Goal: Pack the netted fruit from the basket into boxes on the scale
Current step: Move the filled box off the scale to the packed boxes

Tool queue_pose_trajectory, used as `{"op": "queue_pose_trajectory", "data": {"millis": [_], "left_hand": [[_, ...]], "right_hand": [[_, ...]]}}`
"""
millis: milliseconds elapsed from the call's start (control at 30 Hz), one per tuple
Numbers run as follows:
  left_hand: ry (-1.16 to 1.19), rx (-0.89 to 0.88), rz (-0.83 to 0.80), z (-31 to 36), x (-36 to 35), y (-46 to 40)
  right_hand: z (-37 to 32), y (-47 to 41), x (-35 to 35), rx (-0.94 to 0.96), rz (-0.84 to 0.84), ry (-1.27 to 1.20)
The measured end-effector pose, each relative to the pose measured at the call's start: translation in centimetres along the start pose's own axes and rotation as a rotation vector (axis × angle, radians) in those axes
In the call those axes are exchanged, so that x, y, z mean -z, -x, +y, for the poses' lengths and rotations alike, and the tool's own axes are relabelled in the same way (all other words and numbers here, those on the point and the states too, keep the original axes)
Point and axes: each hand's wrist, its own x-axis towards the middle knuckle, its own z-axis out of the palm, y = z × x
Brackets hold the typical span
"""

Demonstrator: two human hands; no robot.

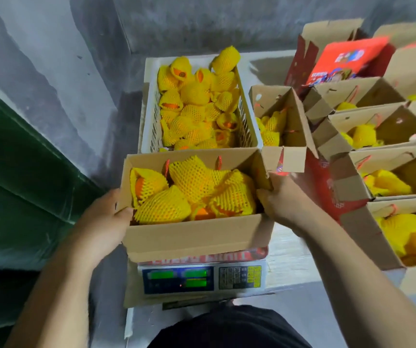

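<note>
Cardboard is bending a little under my palms, so I am taking care with this box (197, 232), which is sitting over the scale (203, 278) and looks about full of netted fruit (192, 189). As I judge it, the step in hand is handling the filled box at the scale, either settling it for a reading or taking it off. To do that well I am keeping it level, holding low on the two short ends rather than on the loose flaps, and keeping my arms from covering the green display. I cannot tell whether the box is resting fully on the pan or is slightly raised.

My left hand (104, 219) is gripping the left end wall, thumb curled over the rim and just touching a yellow net, the other fingers hidden behind the cardboard. My right hand (281, 200) is clasping the right end wall, fingers folded round the top edge; how deep they reach inside is hidden.

Just beyond the box the white basket (149, 116) is holding many more netted fruit. To my right, more boxes (383, 172) are standing open in a row, each with some fruit inside, and one smaller box (282, 121) is beside the basket.
</note>
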Motion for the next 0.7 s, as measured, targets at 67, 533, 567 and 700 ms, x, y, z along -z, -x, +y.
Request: {"op": "queue_pose_trajectory", "data": {"millis": [67,533,567,700], "left_hand": [[-0.070,0.001,0.018,0.5,0.2,0.6],[-0.177,-0.413,-0.055,6.3,0.7,7.0],[-0.185,-0.450,-0.075,6.9,0.0,7.4],[-0.179,-0.561,-0.180,10.5,-3.0,9.7]], "right_hand": [[-0.3,0.1,0.5,-0.008,-0.016,-0.003],[1.9,16.8,8.2,-0.070,0.326,-0.066],[2.6,18.1,8.4,-0.091,0.372,-0.084],[6.1,22.2,9.3,-0.206,0.555,-0.125]]}}
